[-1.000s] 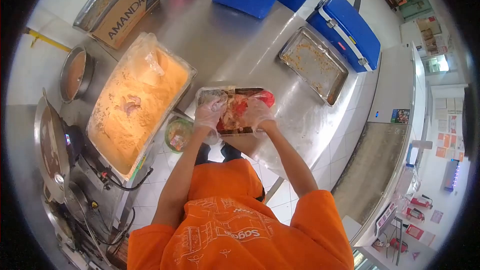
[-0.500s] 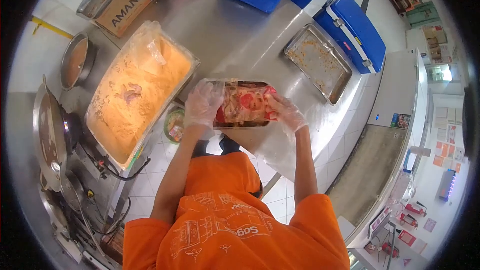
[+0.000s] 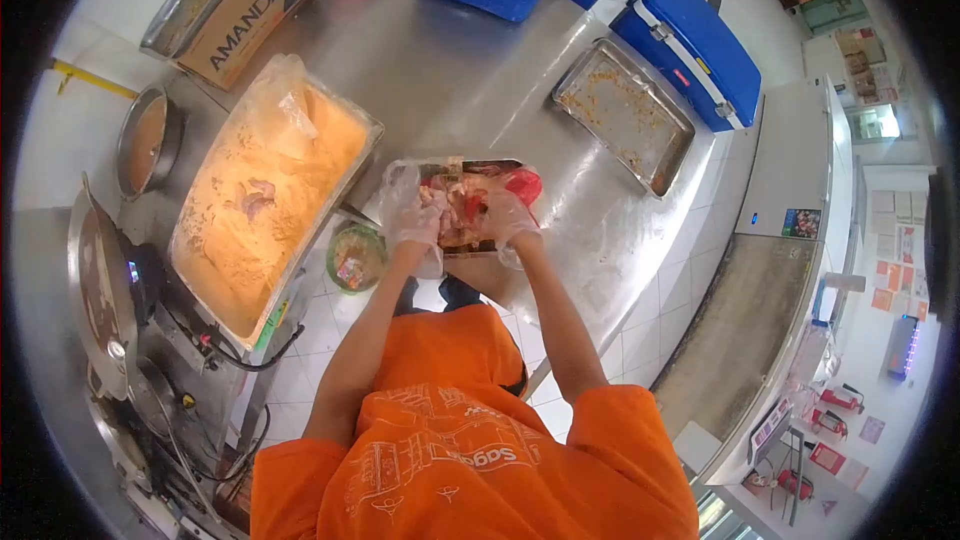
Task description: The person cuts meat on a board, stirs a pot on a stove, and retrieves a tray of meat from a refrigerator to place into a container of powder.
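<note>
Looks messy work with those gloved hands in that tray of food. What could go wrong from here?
The small tray sits near the steel table's front edge, so pressing with the left hand and right hand might tip it off. Both thin gloves are in wet food; pieces could slip out. The big tray of orange coating alongside overhangs the table too.
</note>
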